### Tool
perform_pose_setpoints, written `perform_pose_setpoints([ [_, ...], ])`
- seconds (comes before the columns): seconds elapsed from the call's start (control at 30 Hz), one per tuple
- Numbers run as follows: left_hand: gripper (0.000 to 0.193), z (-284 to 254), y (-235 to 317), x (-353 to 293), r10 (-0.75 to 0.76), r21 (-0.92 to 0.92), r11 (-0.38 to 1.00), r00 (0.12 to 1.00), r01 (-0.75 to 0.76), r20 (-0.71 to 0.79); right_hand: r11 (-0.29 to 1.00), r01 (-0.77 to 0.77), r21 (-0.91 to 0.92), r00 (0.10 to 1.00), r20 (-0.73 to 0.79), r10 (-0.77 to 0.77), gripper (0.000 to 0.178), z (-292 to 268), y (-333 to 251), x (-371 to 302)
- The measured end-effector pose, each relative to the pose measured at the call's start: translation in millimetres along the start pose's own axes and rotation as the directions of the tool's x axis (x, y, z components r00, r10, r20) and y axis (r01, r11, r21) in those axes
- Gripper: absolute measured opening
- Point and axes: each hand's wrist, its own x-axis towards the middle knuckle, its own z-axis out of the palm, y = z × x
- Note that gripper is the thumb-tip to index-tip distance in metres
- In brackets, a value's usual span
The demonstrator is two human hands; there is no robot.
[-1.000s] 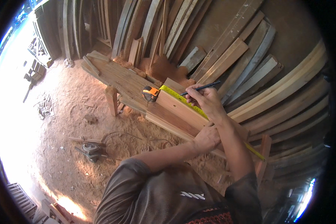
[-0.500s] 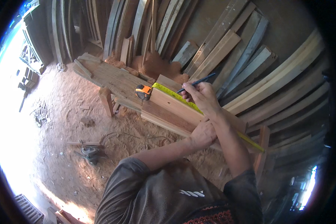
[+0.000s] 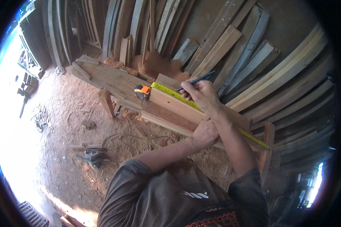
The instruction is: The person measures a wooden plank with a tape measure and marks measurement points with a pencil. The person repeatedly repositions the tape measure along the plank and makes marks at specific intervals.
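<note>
A dark blue pencil (image 3: 204, 77) is pinched in my right hand (image 3: 201, 92), its tip down at the yellow tape measure blade (image 3: 172, 92). The blade runs along the upper edge of a pale wooden board (image 3: 176, 105). At the board's left end sits the orange and black tape measure case (image 3: 142, 92). My left hand (image 3: 205, 134) grips the board's near side, beneath my crossing right forearm, which hides part of its fingers. Past my forearm the blade reappears and runs to the lower right.
The board lies with other planks on a rough wooden bench (image 3: 113, 77). Behind lean many timbers (image 3: 231, 49), with a sawdust heap (image 3: 161, 66) at their foot. On the sawdust-covered floor at left lies a power tool (image 3: 93, 157) with a cord.
</note>
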Motion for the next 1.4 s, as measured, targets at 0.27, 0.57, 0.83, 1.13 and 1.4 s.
perform_pose_setpoints([
  [0.27,0.044,-7.3,0.5,0.2,0.0,-0.056,0.998,1.0,-0.001,-0.024,1.0,0.009,0.021,1.0,0.0,-0.009,0.022,-0.2,2.9,0.6],
  [0.57,0.044,-0.6,-1.2,-1.0,-0.008,-0.009,1.0,1.0,0.008,-0.002,1.0,0.023,0.022,0.999,-0.029,-0.022,0.022,-5.2,6.6,-0.6],
  [0.83,0.044,-1.5,0.1,-0.4,0.023,-0.02,0.999,0.995,-0.025,-0.097,0.999,0.024,0.029,0.999,-0.029,-0.023,0.022,-4.3,8.7,-0.3],
  [1.13,0.045,-2.4,-0.7,0.6,-0.004,-0.072,0.997,0.999,0.0,-0.054,0.998,0.028,0.056,0.999,-0.021,-0.027,0.019,-5.3,4.2,-1.5],
  [1.4,0.044,4.5,-2.2,0.5,-0.029,-0.055,0.998,1.0,0.029,-0.002,0.998,0.061,-0.012,0.998,-0.002,-0.061,0.019,-1.7,3.6,-5.6],
])
